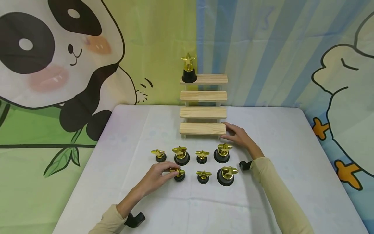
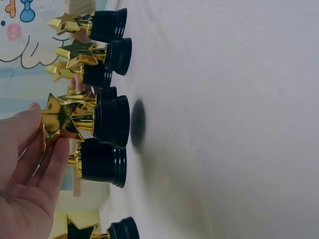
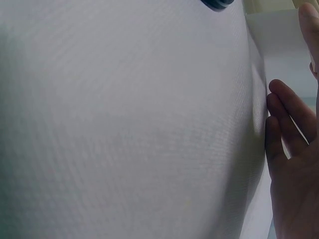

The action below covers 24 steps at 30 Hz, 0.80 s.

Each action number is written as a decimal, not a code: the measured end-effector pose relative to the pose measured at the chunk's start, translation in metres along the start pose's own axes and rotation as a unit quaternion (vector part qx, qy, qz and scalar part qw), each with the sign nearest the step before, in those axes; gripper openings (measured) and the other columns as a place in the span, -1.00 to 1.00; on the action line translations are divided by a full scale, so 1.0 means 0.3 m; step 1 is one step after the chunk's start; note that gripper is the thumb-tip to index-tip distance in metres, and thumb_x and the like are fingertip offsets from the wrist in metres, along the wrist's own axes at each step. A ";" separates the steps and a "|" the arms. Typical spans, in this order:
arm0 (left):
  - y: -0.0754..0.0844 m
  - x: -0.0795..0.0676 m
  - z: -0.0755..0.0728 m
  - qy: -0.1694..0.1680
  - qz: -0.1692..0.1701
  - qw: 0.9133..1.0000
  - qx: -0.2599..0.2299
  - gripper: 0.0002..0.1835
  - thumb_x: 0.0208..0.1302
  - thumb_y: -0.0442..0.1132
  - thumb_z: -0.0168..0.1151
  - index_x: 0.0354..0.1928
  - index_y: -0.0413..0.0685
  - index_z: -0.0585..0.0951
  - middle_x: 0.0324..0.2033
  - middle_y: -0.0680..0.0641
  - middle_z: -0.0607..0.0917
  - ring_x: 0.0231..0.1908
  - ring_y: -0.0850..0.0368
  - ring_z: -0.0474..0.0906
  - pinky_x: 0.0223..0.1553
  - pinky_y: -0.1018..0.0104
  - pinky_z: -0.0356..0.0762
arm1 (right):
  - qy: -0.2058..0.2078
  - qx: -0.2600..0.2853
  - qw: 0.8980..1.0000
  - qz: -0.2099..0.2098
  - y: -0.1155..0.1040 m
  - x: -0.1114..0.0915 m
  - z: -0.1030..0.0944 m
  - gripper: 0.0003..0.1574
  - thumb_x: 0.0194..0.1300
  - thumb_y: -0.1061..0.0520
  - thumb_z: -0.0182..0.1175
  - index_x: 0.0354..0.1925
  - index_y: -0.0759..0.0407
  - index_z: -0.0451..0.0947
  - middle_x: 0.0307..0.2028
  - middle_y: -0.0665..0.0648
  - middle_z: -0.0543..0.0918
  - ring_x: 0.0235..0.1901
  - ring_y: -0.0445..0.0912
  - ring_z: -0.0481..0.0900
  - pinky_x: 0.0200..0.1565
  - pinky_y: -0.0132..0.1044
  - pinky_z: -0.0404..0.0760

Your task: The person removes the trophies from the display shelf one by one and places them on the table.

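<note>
My left hand [image 1: 160, 174] pinches the gold star of a small trophy [image 1: 180, 177] between thumb and fingers. In the left wrist view that trophy [image 2: 110, 122] has its black base apart from its shadow, a little above the cloth. My right hand [image 1: 238, 135] is at the right end of the lowest step of a wooden tiered shelf [image 1: 203, 129], its fingers extended beside the step. In the right wrist view those fingers [image 3: 291, 122] look fairly straight and slightly spread. Another star trophy [image 1: 189, 75] stands upright on the top step, at its left end.
Several more star trophies of different sizes stand in two rows before the shelf, among them a large one [image 1: 225, 177] at the front right and a small one [image 1: 160, 158] at the back left. White cloth covers the table [image 1: 187, 211]. A printed cartoon backdrop [image 1: 163, 48] hangs behind.
</note>
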<state>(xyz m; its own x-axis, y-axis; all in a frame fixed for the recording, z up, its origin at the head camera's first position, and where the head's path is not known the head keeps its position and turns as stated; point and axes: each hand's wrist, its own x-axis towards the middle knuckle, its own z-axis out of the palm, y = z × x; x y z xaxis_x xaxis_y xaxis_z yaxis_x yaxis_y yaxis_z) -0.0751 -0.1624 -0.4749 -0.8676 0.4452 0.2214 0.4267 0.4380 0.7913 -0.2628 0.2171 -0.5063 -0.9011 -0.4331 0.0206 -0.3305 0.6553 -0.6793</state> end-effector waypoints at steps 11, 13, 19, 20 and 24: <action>-0.023 -0.013 0.029 -0.005 -0.019 1.000 -0.013 -0.77 0.24 -0.28 0.32 -0.07 -0.12 0.67 -0.16 0.01 0.76 -0.17 0.15 0.71 -0.08 0.35 0.68 | 0.002 0.005 1.000 0.005 -0.002 0.003 0.001 -0.05 0.20 -0.13 0.35 0.45 0.01 0.21 0.27 0.23 0.51 0.37 0.17 0.31 0.40 0.16 0.20; -0.024 -0.014 0.032 -0.003 -0.022 1.000 -0.017 -0.77 0.23 -0.30 0.32 -0.06 -0.14 0.67 -0.16 -0.03 0.76 -0.17 0.09 0.71 -0.09 0.31 0.69 | 0.002 0.006 1.000 0.006 -0.003 0.004 0.001 -0.05 0.20 -0.13 0.35 0.45 0.01 0.21 0.26 0.23 0.51 0.37 0.16 0.31 0.40 0.15 0.20; -0.033 -0.017 0.038 -0.003 -0.033 0.999 -0.017 -0.77 0.20 -0.31 0.35 -0.08 -0.07 0.67 -0.17 -0.02 0.76 -0.17 0.11 0.72 -0.10 0.32 0.69 | 0.002 0.007 1.000 0.004 -0.007 0.003 0.001 -0.06 0.20 -0.12 0.35 0.44 0.05 0.22 0.26 0.23 0.52 0.37 0.16 0.32 0.40 0.16 0.21; -0.033 -0.018 0.038 -0.003 -0.033 0.999 -0.015 -0.77 0.19 -0.30 0.35 -0.08 -0.05 0.67 -0.17 -0.01 0.76 -0.17 0.13 0.72 -0.10 0.34 0.68 | 0.002 0.007 1.000 0.004 -0.007 0.002 0.001 -0.06 0.20 -0.12 0.35 0.44 0.05 0.22 0.26 0.23 0.51 0.37 0.17 0.31 0.40 0.16 0.21; -0.033 -0.022 0.031 -0.011 -0.045 0.999 -0.012 -0.76 0.18 -0.23 0.37 -0.08 0.01 0.67 -0.16 0.05 0.75 -0.16 0.20 0.70 -0.08 0.39 0.66 | 0.000 0.005 1.000 0.006 -0.008 -0.002 -0.001 -0.05 0.20 -0.12 0.35 0.44 0.04 0.22 0.27 0.24 0.50 0.38 0.18 0.30 0.40 0.17 0.20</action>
<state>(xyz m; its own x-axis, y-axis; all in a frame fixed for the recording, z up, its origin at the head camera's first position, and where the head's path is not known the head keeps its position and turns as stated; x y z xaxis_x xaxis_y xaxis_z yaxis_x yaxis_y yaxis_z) -0.0713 -0.1623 -0.4896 -0.8964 0.4216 0.1368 0.3408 0.4582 0.8209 -0.2616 0.2159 -0.5047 -0.9055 -0.4242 0.0122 -0.3158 0.6544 -0.6870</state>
